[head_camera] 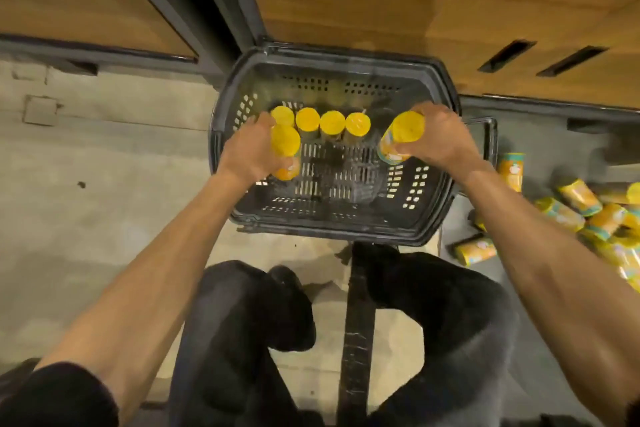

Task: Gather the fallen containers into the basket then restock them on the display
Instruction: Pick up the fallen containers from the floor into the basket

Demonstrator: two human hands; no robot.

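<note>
Hands grip 2 containers – (labels blurred)

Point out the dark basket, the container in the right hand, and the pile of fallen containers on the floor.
Dark plastic basket [437, 163]: head view, right wall.
Yellow-lidded cylindrical container in the right hand [408, 127]: head view, lid.
Pile of fallen yellow containers [579, 200]: head view, one container's side.

The basket is dark grey, its walls pierced with rows of slots. The containers have bright yellow lids and orange-yellow labels banded in teal. The cabinet panels are warm wood-brown with black trim. The floor is pale beige.
</note>
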